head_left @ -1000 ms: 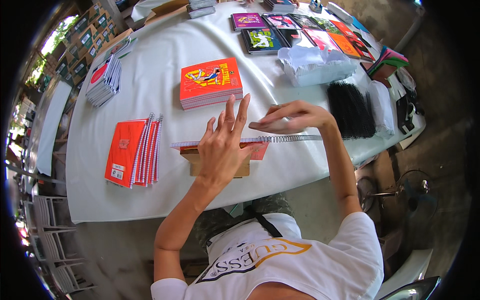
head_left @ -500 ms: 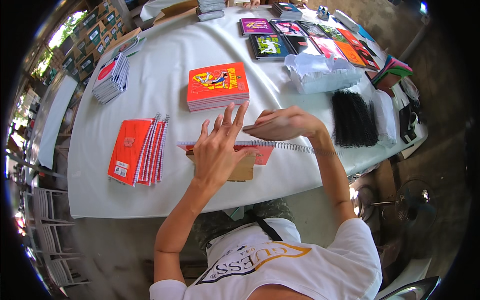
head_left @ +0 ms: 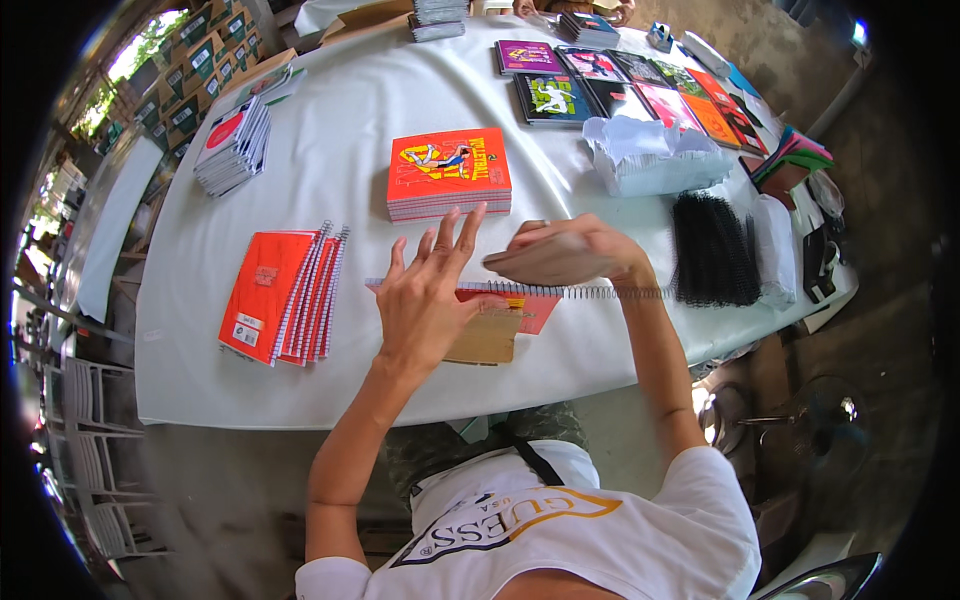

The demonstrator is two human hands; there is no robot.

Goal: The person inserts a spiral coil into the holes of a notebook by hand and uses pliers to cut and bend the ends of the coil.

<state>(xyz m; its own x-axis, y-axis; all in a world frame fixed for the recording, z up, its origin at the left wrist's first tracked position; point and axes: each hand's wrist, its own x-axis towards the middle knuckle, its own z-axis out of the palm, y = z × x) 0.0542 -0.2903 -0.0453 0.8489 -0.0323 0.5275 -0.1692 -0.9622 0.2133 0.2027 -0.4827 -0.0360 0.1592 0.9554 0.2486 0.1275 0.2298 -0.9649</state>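
A red notebook (head_left: 543, 312) stands on its edge near the front of the table, against a brown wooden block (head_left: 482, 337). Along its upper edge runs a dark spiral coil (head_left: 610, 293), whose loose end sticks out to the right under my right forearm. My left hand (head_left: 425, 310) grips the notebook, thumb on the near side and fingers spread beyond the edge. Closed round a flat grey-brown pad (head_left: 550, 258), my right hand (head_left: 595, 245) is just above the coil; motion blurs the pad, so whether it touches is unclear.
Beyond my hands sits a stack of orange-red covered books (head_left: 449, 172). Coiled red notebooks (head_left: 268, 295) lie left, another stack (head_left: 233, 147) farther back. At right are black coils (head_left: 712, 250), white crumpled paper (head_left: 655, 160) and rows of colourful covers (head_left: 610, 85). Another person's hands (head_left: 620, 10) show at the far edge.
Less of the coil sticks out past the notebook's right end. My right hand stays above it with the blurred pad, and my left hand keeps its grip. The whole view has shifted slightly.
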